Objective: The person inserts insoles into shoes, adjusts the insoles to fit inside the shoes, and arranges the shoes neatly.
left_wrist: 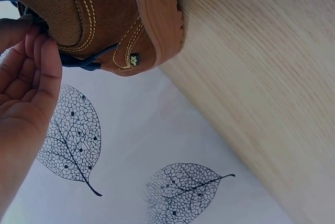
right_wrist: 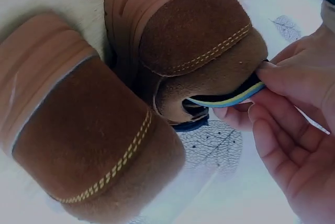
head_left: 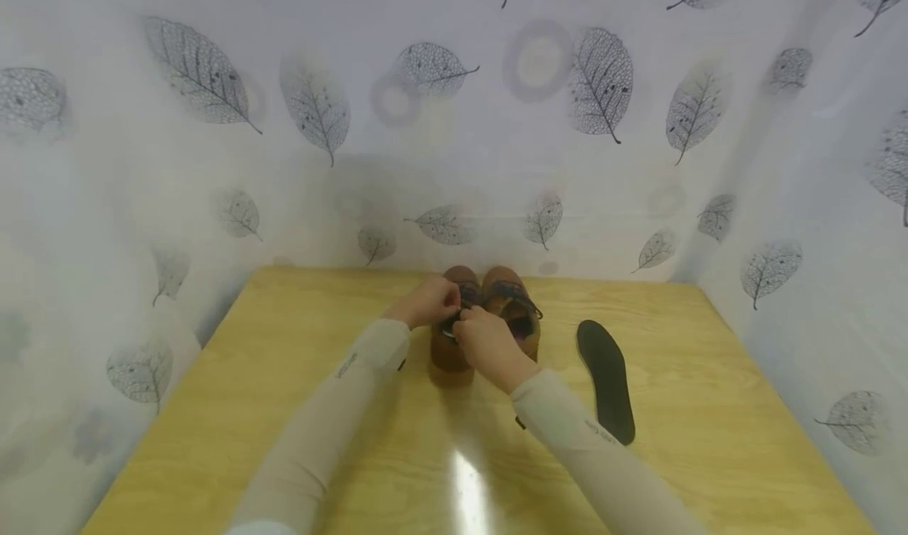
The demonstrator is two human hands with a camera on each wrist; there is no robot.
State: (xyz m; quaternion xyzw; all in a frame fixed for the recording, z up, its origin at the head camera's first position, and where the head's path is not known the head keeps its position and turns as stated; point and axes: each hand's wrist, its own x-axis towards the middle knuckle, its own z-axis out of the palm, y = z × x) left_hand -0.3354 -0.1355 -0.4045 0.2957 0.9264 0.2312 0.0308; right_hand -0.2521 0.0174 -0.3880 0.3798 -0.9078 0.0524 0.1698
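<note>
Two brown suede shoes with dark laces stand side by side, toes towards the back wall. Both of my hands are at the opening of the left shoe (head_left: 452,362). An insole (right_wrist: 230,100), dark on top with a blue and yellow edge, sticks partly out of that opening; its rest is hidden inside. My left hand (head_left: 427,302) pinches its raised end near the laces. Curled against the same end are the fingers of my right hand (head_left: 493,347). Beside them stands the right shoe (head_left: 505,277), its opening partly behind my right hand.
A black insole (head_left: 608,381) lies flat on the wooden table (head_left: 340,299), to the right of the shoes. White leaf-patterned sheeting (head_left: 440,157) rises behind the table and along both sides. The shoe toes are close to the table's back edge.
</note>
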